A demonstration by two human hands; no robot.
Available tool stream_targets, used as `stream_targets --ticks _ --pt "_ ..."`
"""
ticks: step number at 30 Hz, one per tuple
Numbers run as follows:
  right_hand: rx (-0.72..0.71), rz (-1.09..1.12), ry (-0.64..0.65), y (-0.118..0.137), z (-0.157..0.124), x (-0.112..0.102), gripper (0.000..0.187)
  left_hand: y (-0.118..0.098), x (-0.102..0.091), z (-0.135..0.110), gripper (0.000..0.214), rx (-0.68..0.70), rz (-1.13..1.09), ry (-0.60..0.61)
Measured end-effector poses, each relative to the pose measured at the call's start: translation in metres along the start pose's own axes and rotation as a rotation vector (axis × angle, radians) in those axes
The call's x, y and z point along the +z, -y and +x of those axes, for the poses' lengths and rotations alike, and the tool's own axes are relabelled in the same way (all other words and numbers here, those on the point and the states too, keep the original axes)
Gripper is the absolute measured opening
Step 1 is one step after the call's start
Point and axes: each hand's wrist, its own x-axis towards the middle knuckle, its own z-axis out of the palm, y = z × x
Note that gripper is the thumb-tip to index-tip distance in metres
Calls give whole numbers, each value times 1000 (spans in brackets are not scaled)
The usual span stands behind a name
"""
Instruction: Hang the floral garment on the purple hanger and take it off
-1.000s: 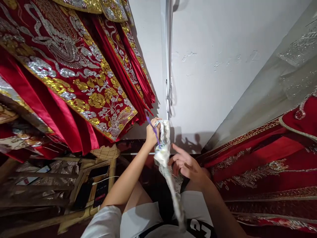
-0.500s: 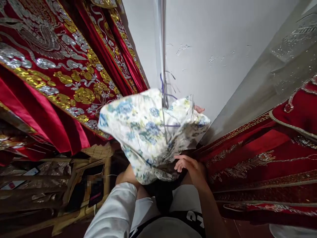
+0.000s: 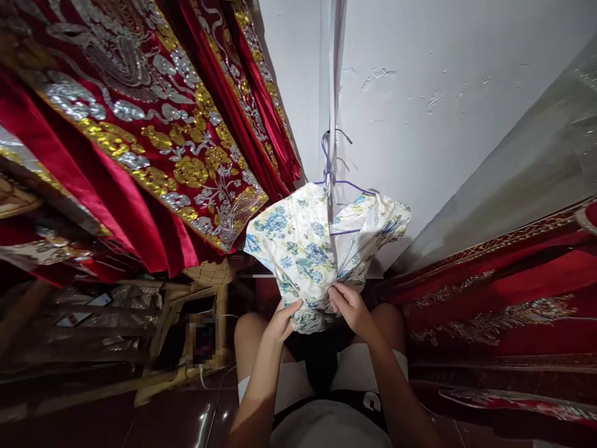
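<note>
A white blouse (image 3: 303, 239) with a blue and yellow floral print hangs in front of me on a purple wire hanger (image 3: 347, 183). Its V-shaped front opening faces me, and the lower part is bunched. My left hand (image 3: 283, 318) holds the lower left side, thumb on the outside and the other fingers hidden by the cloth. At the bottom of the neckline, my right hand (image 3: 347, 302) pinches the front edge between thumb and fingers. Both hands are close together, just above my lap.
Red garments with gold and silver embroidery (image 3: 186, 168) hang at the left, and more red garments (image 3: 504, 298) at the right. Behind the blouse is a white wall (image 3: 420, 93) with a vertical pole. A bamboo stool (image 3: 221, 317) with phones stands at lower left.
The blouse has turned and settled from a blurred, spread position. My left hand has come to its lower left side. My right hand, fingers loose before, now pinches the front edge.
</note>
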Motion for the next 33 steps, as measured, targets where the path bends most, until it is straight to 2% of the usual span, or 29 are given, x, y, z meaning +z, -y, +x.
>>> stream_targets --ticks 5,8,11,13,14,17,18,19,20,22,24,27,30,33 --pt "60 162 -81 2 19 20 55 -23 -6 -10 92 -23 73 -74" --pt "65 204 -66 5 24 23 50 -25 -7 -11 87 -27 76 -95" --pt "43 222 -88 10 23 17 41 -22 -6 -8 75 2 107 -113" --pt "65 217 -122 14 21 9 38 -18 -5 -5 61 125 166 -188" --pt "86 212 -131 15 19 6 38 -15 -5 -2 53 238 206 -261" --pt "131 198 -121 15 15 0 37 -1 2 7 40 703 322 -604" --pt "134 194 -104 15 14 0 36 5 6 10 39 819 372 -672" --pt "136 190 -76 14 13 1 35 12 12 13 38 877 436 -672" --pt "137 182 -38 14 12 3 34 19 18 16 37 871 509 -600" --pt "136 147 48 16 13 6 33 30 31 22 29 729 620 -332" --pt "107 102 79 23 16 4 32 35 41 28 19 616 643 -157" --pt "20 34 0 51 31 -12 30 33 49 36 21 636 671 -105" --pt "-93 -62 -110 96 63 -34 32 32 50 41 21 673 761 -14" --pt "-189 48 -219 141 100 -44 32 40 50 44 20 688 824 72"
